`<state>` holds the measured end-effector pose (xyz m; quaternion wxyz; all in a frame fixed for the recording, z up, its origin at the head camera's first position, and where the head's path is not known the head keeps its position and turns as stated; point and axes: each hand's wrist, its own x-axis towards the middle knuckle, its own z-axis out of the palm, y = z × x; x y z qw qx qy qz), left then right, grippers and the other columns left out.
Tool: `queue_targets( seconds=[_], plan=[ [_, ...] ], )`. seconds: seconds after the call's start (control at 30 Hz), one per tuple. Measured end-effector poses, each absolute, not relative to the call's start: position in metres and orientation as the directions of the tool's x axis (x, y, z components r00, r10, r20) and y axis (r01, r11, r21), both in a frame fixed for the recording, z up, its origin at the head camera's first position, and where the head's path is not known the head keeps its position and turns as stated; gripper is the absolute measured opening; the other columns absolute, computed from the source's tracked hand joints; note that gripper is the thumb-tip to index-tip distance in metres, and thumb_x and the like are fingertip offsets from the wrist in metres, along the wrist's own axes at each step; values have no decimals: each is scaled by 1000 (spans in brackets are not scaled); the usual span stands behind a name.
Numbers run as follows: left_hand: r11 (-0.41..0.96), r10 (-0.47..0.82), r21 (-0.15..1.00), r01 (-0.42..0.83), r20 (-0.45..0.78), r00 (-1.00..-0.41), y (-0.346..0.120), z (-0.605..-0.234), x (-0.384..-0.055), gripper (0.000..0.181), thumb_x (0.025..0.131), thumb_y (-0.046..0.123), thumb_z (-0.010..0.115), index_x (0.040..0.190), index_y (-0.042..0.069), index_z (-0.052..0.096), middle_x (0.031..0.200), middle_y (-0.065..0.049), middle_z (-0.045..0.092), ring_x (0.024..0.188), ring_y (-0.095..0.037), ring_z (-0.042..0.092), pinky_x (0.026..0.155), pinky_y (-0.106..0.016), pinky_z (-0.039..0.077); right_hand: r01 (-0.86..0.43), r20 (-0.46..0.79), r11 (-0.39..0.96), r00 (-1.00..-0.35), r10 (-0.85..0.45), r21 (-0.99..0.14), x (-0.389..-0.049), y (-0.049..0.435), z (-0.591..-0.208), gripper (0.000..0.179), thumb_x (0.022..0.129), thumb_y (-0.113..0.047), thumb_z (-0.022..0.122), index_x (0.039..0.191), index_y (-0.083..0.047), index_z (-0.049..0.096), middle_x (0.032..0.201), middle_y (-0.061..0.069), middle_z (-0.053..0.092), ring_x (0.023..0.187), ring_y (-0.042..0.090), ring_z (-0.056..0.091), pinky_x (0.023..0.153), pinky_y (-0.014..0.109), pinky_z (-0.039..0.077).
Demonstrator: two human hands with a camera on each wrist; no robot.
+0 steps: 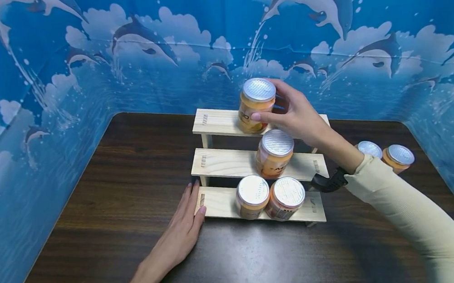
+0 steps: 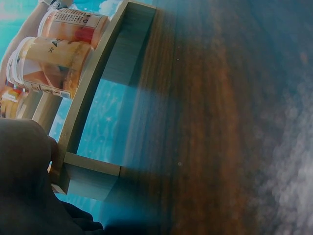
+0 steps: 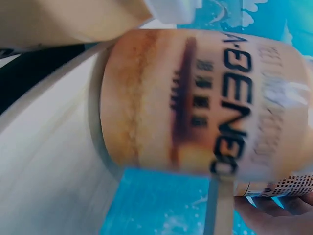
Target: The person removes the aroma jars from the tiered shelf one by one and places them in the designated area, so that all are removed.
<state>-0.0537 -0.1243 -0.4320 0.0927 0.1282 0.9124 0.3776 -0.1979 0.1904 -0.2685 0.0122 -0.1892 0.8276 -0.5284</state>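
Note:
On the top tier of a pale wooden three-step rack point(image 1: 224, 201), my right hand point(image 1: 300, 114) grips a jar point(image 1: 258, 111) with a silver lid and orange contents, thumb on its near side. The right wrist view shows the fingers point(image 3: 274, 215) against that jar point(image 3: 279, 186), behind a closer labelled jar point(image 3: 195, 103). My left hand point(image 1: 180, 230) lies with straight fingers against the left end of the bottom tier. One jar point(image 1: 274, 155) stands on the middle tier; two more, a left jar point(image 1: 252, 198) and a right jar point(image 1: 283, 200), stand side by side on the bottom tier.
Two more lidded jars, a nearer one point(image 1: 398, 158) and one partly behind my forearm point(image 1: 369, 148), stand on the dark wooden table point(image 1: 124, 178) right of the rack. A blue dolphin-print cloth point(image 1: 188, 81) hangs along the table's back and sides.

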Motion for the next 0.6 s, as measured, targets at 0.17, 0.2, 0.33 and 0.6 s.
queue_targets(
  seconds=[0.17, 0.2, 0.33, 0.6],
  plan=[
    [675, 309, 719, 169, -67, -949, -122, -435, -54, 69, 122, 43, 32, 178, 14, 6, 184, -23, 5, 170, -43, 9, 132, -69, 19, -286, 186, 386, -943, -275, -877, -190, 210, -259, 74, 102, -13, 79, 168, -15, 43, 162, 12, 54, 152, 35, 53, 125, 58, 44],
    [673, 311, 720, 169, -68, -948, -122, -435, -55, 69, 122, 43, 32, 178, 14, 6, 184, -22, 5, 170, -43, 9, 132, -69, 19, -280, 185, 393, -947, -262, -876, -188, 214, -257, 74, 103, -13, 79, 168, -15, 43, 162, 12, 54, 152, 34, 53, 125, 57, 44],
    [674, 312, 720, 164, -77, -947, -123, -436, -55, 69, 122, 44, 32, 178, 14, 5, 184, -22, 4, 170, -44, 8, 132, -70, 19, -267, 189, 431, -958, -215, -862, -181, 235, -253, 75, 103, -15, 79, 169, -17, 42, 163, 10, 53, 152, 35, 53, 123, 54, 47],
    [668, 315, 724, 173, -64, -947, -125, -435, -56, 69, 122, 43, 32, 178, 13, 5, 184, -22, 4, 170, -44, 8, 131, -71, 19, -216, 215, 532, -974, -64, -819, -168, 291, -251, 74, 104, -16, 79, 168, -23, 43, 156, -1, 53, 144, 24, 58, 109, 24, 56]
  ],
)
